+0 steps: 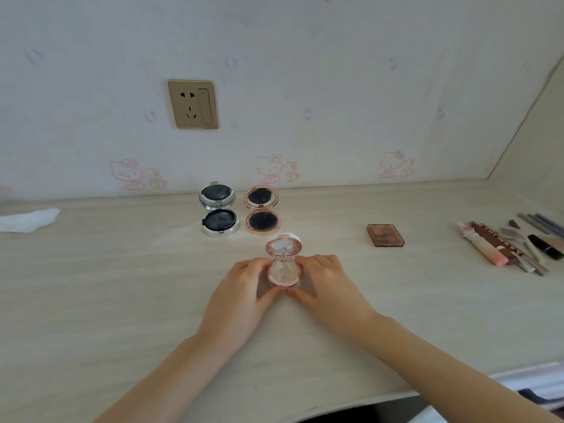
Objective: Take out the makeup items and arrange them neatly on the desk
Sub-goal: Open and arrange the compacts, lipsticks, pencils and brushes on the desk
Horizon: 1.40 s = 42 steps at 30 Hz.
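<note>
A small pink round compact stands open on the desk, its mirrored lid tipped up toward the wall. My left hand and my right hand hold its base from either side, fingers curled round the rim. Behind it lie two more open compacts: a silver one on the left and a rose-gold one beside it. A small brown square palette lies shut to the right. At the far right is a cluster of lip tubes, pencils and brushes.
A crumpled white tissue lies at the desk's far left. The wall with a gold socket plate rises just behind the compacts. The desk's front edge curves away at the lower right.
</note>
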Tool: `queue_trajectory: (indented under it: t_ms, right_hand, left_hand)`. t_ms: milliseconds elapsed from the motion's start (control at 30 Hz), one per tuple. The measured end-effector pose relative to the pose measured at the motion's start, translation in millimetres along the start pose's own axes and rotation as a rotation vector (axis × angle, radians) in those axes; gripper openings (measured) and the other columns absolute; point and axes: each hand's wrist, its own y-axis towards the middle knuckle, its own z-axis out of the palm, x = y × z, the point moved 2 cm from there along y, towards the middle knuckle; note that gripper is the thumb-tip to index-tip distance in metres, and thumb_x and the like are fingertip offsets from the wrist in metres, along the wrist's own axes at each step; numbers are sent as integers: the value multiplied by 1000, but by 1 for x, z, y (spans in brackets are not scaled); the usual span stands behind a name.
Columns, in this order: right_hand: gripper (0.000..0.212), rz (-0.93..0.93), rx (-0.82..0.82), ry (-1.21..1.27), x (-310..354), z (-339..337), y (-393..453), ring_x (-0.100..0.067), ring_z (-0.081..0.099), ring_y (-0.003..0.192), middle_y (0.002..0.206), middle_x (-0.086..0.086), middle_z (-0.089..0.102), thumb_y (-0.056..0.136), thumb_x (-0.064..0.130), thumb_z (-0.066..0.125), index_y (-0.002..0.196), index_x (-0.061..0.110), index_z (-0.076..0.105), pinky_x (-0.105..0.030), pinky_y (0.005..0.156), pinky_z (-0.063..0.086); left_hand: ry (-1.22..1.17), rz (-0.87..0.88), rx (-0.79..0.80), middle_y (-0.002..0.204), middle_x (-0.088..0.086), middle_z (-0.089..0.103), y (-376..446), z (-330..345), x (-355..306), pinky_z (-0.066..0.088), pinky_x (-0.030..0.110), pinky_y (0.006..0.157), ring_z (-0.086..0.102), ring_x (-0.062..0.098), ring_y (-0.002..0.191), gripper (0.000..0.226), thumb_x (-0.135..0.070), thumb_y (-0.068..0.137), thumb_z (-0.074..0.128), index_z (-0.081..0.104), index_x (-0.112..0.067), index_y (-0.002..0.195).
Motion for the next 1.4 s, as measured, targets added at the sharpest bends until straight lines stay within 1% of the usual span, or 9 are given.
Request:
queue_trajectory:
  t_ms: [233,433,533,733,933,1067,1200,1300,1400]
  right_hand:
    - [43,-7,-25,5,-14,-6,5,-20,44,102,110,-1,64,86,40,65,124,21,58,-17,84,25]
    - [43,32,-28,13,-35,-17,15,-21,46,104,113,-1,63,86,37,66,125,22,58,-17,82,23]
    - [44,49,-18,-15,-46,-19,26,-25,48,107,114,-2,62,87,38,64,128,22,56,-18,85,24]
    - [36,38,-40,3,-64,-23,46,-24,47,102,108,-5,64,88,30,63,122,19,60,-18,77,19]
    - [23,36,36,-28,-80,-19,76,-21,55,98,97,2,65,88,39,60,105,24,62,-24,84,26]
    - [22,42,66,-12,-86,-14,87,-24,53,97,95,0,62,90,40,55,104,24,59,-31,93,33]
    - [26,70,51,17,-89,-9,94,-25,51,100,100,-1,61,92,40,53,111,23,58,-31,94,33]
    - [30,51,23,12,-89,-8,98,-24,51,102,106,-4,62,93,35,54,118,20,58,-24,87,27]
    - [34,58,31,6,-91,-6,104,-25,52,105,109,-5,62,93,34,54,123,19,56,-25,89,29]
  left_hand:
    - [55,9,26,116,-10,56,13,7,-8,47,31,88,55,8,107,39,-54,81,61,57,-35,115]
    - [110,68,-31,116,-5,57,35,20,-22,46,31,88,57,13,106,37,-47,81,68,63,-30,113]
    - [179,98,-49,118,-1,59,48,29,-26,43,29,90,52,13,118,38,-47,82,65,63,-27,115]
    - [286,110,-63,124,3,61,73,44,-28,36,29,100,38,14,133,42,-51,87,57,60,-24,120]
    - [400,172,-111,103,6,69,97,47,-28,40,31,94,49,20,122,42,-49,86,60,66,-15,109]
    - [464,179,-116,91,10,71,107,46,-26,46,33,89,59,24,111,37,-42,79,71,71,-10,98]
    - [530,211,-150,78,9,70,114,46,-23,53,31,75,67,24,93,35,-39,66,83,72,-11,83]
    - [502,188,-103,94,7,70,122,51,-17,44,34,88,55,22,114,39,-46,85,62,66,-12,104]
    - [521,185,-79,101,1,69,129,57,-10,39,32,87,48,18,117,43,-51,91,49,61,-16,113]
